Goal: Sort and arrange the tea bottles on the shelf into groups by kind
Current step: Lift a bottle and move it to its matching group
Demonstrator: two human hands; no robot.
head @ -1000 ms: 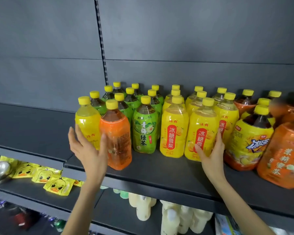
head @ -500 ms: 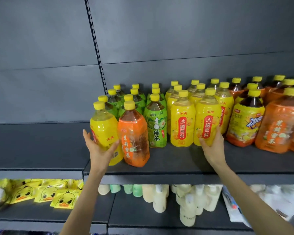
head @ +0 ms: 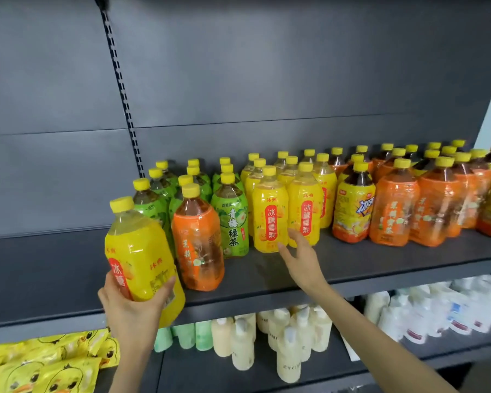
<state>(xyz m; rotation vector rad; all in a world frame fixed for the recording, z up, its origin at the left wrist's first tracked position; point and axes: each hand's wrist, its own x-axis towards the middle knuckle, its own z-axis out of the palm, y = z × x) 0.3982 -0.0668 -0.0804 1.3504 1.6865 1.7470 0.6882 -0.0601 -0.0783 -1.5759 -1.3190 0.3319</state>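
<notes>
The yellow bottle (head: 142, 251), smooth clear plastic under a glossy wrap with a round ribbed cap, leans cap-leftward in the left hand (head: 131, 310), whose fingers and thumb curl round its lower half at the front lip of the shelf (head: 54, 268). Just right of those fingers an orange bottle (head: 197, 245) of the same shape stands upright, while bare, dark matte shelf stretches away to their left. The right hand (head: 301, 259) hovers with fingers loosely spread, its fingertips at the bases of two standing yellow bottles (head: 270, 214), with flat open shelf beneath its palm.

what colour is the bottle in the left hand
The bottle is yellow with a red patch; head view.
</notes>
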